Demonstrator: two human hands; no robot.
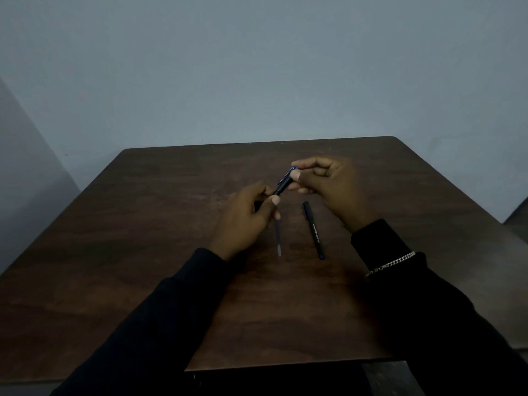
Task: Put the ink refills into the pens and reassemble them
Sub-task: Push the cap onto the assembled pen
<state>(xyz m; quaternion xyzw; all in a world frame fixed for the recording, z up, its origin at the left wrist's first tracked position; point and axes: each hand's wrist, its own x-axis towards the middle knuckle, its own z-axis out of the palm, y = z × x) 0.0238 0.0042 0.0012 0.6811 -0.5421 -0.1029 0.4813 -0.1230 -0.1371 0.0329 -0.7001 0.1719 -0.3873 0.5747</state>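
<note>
Holding one black pen (284,184) in the air between both hands, the person is apparently working partway through the job. The left hand (245,215) is curling its fingers and thumb round the pen's lower end. The right hand (328,190) is pinching the clipped upper end between thumb and forefinger, with its other fingers folding loosely. Whether this pen is carrying its refill cannot be told. A thin ink refill (279,241) is lying loose on the table (143,224) just below the left hand, so at least one insertion is probably waiting. A second pen (314,231) is lying near it, to its right, looking assembled. Both forearms are reaching forward, wrists raised above the wood.
</note>
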